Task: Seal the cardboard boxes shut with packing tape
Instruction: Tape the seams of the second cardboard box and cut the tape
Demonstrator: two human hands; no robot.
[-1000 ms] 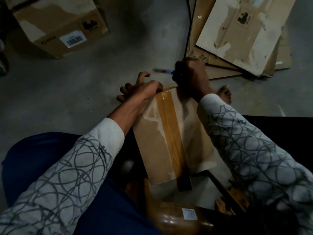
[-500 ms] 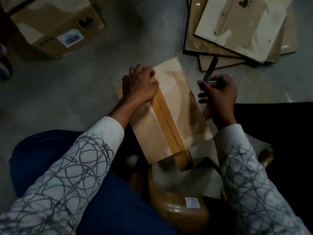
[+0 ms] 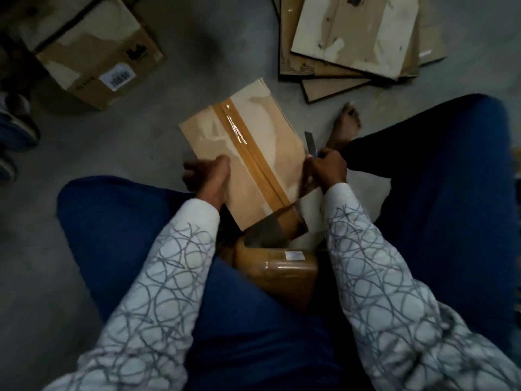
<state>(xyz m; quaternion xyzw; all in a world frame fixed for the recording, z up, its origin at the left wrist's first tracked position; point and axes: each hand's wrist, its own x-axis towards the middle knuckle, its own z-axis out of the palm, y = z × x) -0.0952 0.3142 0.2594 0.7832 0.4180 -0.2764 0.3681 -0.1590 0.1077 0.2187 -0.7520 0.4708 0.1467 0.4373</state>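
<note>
A flat cardboard box [image 3: 270, 131] lies on the floor between my knees, with a strip of brown packing tape [image 3: 253, 162] running down its middle seam. My left hand [image 3: 207, 176] grips the box's left edge near its near end. My right hand [image 3: 327, 167] is at the box's right edge, curled round a small cutter [image 3: 310, 143] whose blade points up and away. A big roll of brown tape [image 3: 277, 273] sits just below the box, and the strip still runs to it.
A larger labelled box [image 3: 93, 60] stands at the far left. Flattened cardboard sheets [image 3: 355, 38] are stacked at the far right. My bare foot [image 3: 345, 125] rests beside the box. Shoes [image 3: 17, 131] sit at the left edge. Grey floor surrounds everything.
My left hand slid down from the far end of the tape to the box's left edge. My right hand drew the cutter back from the far end to the right edge.
</note>
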